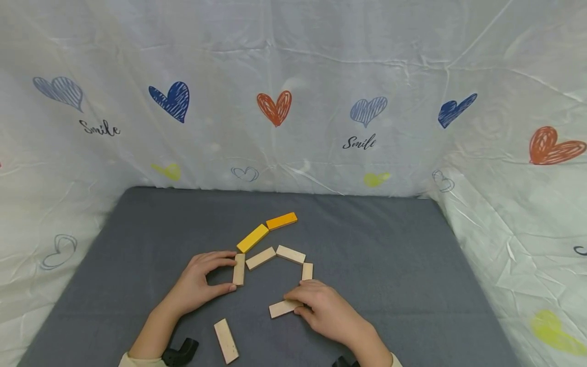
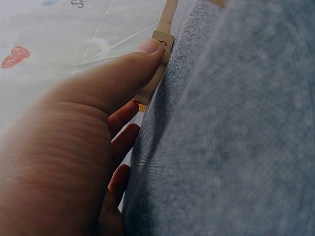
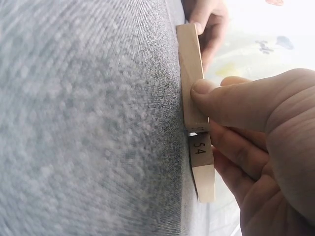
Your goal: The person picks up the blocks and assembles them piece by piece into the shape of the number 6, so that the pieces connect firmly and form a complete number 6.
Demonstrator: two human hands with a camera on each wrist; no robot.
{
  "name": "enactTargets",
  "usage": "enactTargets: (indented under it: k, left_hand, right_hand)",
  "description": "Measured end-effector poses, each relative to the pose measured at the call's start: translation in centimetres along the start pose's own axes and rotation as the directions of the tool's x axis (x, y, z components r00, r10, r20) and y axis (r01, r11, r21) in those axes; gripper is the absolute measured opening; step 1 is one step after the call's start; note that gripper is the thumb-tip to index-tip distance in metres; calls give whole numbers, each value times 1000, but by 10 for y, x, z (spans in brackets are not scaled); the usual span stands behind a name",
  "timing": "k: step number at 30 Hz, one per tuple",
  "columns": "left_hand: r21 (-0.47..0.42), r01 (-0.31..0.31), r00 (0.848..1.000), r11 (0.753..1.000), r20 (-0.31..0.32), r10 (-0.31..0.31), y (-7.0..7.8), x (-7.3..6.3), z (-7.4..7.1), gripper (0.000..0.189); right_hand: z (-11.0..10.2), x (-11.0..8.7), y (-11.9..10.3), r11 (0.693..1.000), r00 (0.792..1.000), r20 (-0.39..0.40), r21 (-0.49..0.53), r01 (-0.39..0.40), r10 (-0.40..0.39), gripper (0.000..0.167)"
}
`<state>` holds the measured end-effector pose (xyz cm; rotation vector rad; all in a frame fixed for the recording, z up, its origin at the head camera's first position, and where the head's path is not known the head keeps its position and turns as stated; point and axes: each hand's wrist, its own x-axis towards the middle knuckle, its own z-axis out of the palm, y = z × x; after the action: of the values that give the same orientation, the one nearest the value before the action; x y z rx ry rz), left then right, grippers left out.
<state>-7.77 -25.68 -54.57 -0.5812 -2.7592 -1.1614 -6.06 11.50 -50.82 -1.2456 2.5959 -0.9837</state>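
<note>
My left hand (image 1: 202,280) holds a plain wooden block (image 1: 239,269) by its two ends, thumb at the near end and fingertips at the far one. Lower right, my right hand (image 1: 327,308) pinches another wooden block (image 1: 281,309), whose right end the fingers partly cover. In the right wrist view the thumb presses the long side of that block (image 3: 191,64). Between the hands, three more plain blocks continue a curve: a left one (image 1: 261,258), a top one (image 1: 291,254) and a right one (image 1: 308,271), partly hidden by the right hand.
Behind the curve lie a yellow block (image 1: 253,238) and an orange-yellow block (image 1: 282,220), nearly end to end. A loose plain block (image 1: 226,340) lies near the front. The grey cloth-covered table (image 1: 390,244) meets a white printed curtain (image 1: 316,168) at the back.
</note>
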Motion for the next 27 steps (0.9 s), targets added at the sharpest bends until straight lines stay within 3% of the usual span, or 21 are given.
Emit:
enactTargets:
  k: [27]
  left_hand:
    - [1, 3, 1000, 1000, 3, -3, 0, 0, -1, 58]
  right_hand:
    - [0, 0, -5, 1000, 1000, 12, -16, -14, 14, 38]
